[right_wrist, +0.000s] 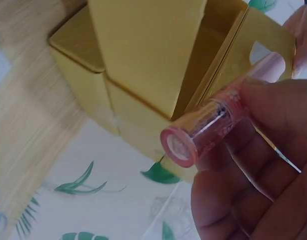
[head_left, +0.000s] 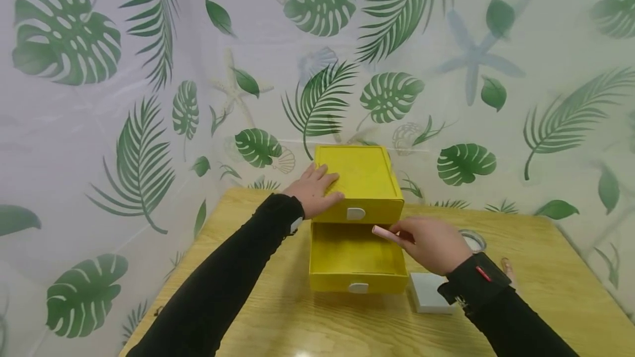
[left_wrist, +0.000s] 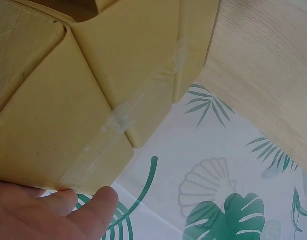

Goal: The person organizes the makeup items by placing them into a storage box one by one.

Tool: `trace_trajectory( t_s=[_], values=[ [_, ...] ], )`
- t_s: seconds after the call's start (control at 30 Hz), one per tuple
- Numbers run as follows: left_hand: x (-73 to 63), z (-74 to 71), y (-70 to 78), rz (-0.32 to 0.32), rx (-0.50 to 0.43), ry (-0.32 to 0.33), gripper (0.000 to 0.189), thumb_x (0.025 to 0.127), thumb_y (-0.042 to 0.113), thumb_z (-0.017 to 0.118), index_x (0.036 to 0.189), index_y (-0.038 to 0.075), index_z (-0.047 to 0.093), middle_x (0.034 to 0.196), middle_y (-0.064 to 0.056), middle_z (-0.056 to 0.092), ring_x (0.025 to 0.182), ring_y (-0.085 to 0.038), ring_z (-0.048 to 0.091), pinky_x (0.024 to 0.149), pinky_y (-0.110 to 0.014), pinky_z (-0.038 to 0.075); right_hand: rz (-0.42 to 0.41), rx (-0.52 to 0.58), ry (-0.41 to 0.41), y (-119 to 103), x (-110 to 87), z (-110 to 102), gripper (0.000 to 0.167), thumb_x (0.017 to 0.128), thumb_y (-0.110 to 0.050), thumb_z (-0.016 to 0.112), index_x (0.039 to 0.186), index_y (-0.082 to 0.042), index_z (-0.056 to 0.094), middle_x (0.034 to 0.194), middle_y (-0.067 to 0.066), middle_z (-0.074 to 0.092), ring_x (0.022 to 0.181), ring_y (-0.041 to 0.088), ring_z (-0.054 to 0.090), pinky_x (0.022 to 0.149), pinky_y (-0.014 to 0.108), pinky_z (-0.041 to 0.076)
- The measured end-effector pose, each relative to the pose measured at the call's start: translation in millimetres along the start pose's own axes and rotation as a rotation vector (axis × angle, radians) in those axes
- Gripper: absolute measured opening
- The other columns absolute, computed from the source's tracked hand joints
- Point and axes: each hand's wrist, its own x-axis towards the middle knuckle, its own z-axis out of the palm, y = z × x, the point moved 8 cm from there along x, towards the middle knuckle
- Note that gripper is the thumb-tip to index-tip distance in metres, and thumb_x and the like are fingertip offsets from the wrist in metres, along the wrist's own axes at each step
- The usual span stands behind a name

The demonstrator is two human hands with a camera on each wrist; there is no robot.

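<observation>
A yellow two-drawer box [head_left: 354, 167] stands on the table, its lower drawer [head_left: 358, 283] pulled out and its upper one closed. My left hand [head_left: 312, 189] lies with fingers spread on the top's left edge; the left wrist view shows its fingertips [left_wrist: 106, 202] against the box. With thumb and fingers, my right hand [head_left: 434, 241] pinches a slim pink lipstick tube [head_left: 387, 234] above the open drawer's right side. In the right wrist view, the lipstick tube's clear, pink-rimmed end [right_wrist: 179, 146] faces the camera. The visible drawer floor [head_left: 354, 252] has nothing on it.
A flat white box [head_left: 429, 293] lies right of the drawer, partly under my right wrist. Behind my right hand is a round, clear-rimmed container [head_left: 473, 240]. A leaf-patterned sheet [head_left: 327, 103] hangs behind the wooden table [head_left: 278, 313].
</observation>
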Motion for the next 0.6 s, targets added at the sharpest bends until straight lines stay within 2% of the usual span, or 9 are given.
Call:
trace_trajectory(
  t_s=[0.27,0.47,0.6],
  values=[
    [0.3,-1.3,1.5,0.000,0.010,-0.007,0.066,0.105,0.056,0.039,0.160,0.019,0.034,0.168,-0.010,0.018,0.155,-0.033,0.007,0.123,-0.047,0.017,-0.079,-0.024,-0.010,-24,14.5,14,0.009,0.091,-0.027,0.077,0.097,-0.020,0.077,0.078,-0.013,0.061,0.068,0.007,0.053,0.064,0.030,0.049],
    [-0.1,-0.9,-0.8,-0.015,0.008,-0.006,0.066,0.105,0.057,0.039,0.160,0.020,0.035,0.168,-0.009,0.018,0.155,-0.031,0.007,0.123,-0.047,0.018,-0.105,-0.056,-0.072,-35,23.8,33,0.007,0.091,-0.027,0.078,0.093,-0.021,0.078,0.080,-0.011,0.065,0.067,0.006,0.055,0.064,0.029,0.051],
    [-0.6,-1.1,-1.3,-0.016,0.009,-0.005,0.066,0.105,0.057,0.039,0.160,0.020,0.035,0.168,-0.009,0.019,0.155,-0.032,0.008,0.123,-0.047,0.018,-0.121,-0.101,-0.107,-35,28.6,47,0.009,0.088,-0.028,0.080,0.092,-0.020,0.078,0.079,-0.012,0.064,0.066,0.007,0.054,0.064,0.029,0.051]
  ],
)
